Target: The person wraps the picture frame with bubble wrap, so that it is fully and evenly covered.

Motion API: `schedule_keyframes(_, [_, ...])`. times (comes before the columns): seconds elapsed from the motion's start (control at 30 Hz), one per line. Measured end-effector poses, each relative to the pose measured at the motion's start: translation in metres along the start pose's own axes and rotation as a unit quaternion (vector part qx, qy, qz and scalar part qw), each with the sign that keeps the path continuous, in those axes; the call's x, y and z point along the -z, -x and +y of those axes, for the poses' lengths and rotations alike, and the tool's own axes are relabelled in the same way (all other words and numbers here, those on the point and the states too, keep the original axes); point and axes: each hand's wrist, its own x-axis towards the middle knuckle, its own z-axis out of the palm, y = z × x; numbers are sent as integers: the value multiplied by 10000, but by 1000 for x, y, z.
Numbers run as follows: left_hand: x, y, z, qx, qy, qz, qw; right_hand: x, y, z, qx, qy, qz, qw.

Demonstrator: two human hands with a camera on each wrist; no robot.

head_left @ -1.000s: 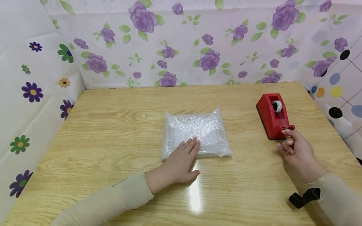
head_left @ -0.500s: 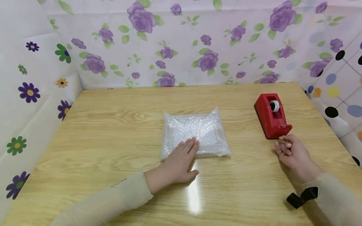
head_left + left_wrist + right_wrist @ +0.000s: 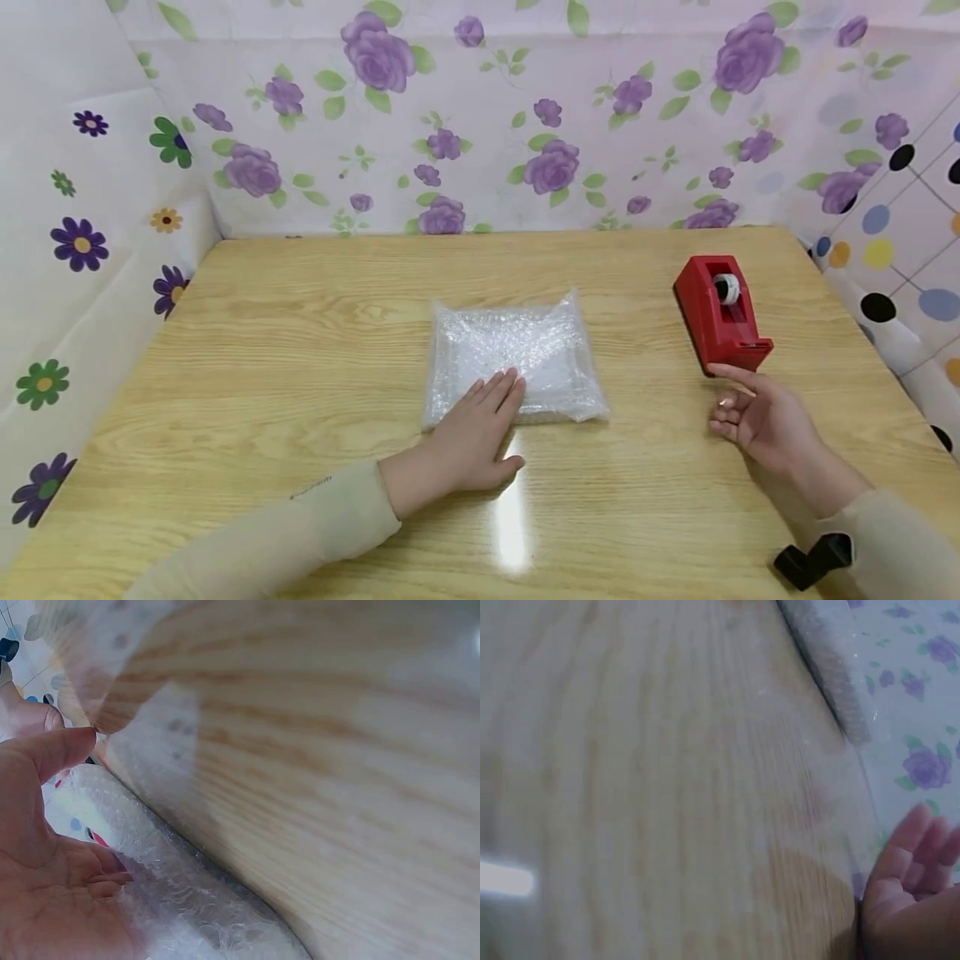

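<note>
A flat parcel of clear bubble wrap [image 3: 517, 350] lies mid-table with something white and flat inside. My left hand [image 3: 472, 442] rests on its near edge, fingers straight and together, thumb out to the side. In the left wrist view its palm [image 3: 67, 900] covers part of the bubble wrap [image 3: 210, 900]. Just in front of the red tape dispenser [image 3: 722, 317] is my right hand [image 3: 765, 425], index finger stretched toward the dispenser's base. Its thumb and other fingers are bent together with a small glint, on what looks like a strip of clear tape, faint against the skin.
The dispenser holds a white-cored tape roll [image 3: 726, 289] and stands at the right of the wooden table [image 3: 300, 358]. Floral sheets [image 3: 487, 108] hang along the back and sides. A black wrist strap [image 3: 813, 562] sits on the right sleeve.
My right hand has come away from the dispenser's cutter toward me and slightly left, its index finger now extended. My left hand has stayed on the bubble-wrapped parcel.
</note>
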Motion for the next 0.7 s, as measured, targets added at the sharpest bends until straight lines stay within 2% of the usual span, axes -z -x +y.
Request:
schedule_keyframes(0.1, [-2, -1, 0, 15, -17, 22, 10000, -2, 0, 4, 257, 589, -799, 9947])
schedule_keyframes(0.2, [-3, -1, 0, 37, -36, 15, 10000, -6, -1, 6, 532, 1144, -1132, 9855])
schedule_keyframes(0.27, [-3, -1, 0, 35, -22, 16, 10000, -9, 0, 6, 678, 1468, -1161, 9800])
schedule_keyframes(0.47, [-2, 0, 0, 11, -14, 38, 10000, -13, 4, 7, 912, 2383, -854, 9631])
schedule_keyframes(0.6, [-2, 0, 0, 18, -31, 66, 10000, -19, 4, 7, 1061, 2791, -792, 9511])
schedule_keyframes(0.63, [-2, 0, 0, 19, -39, 67, 10000, -20, 4, 7, 1108, 2918, -799, 9467])
schedule_keyframes(0.7, [-2, 0, 1, 18, -55, 76, 10000, -24, 4, 6, 1205, 3342, -738, 9318])
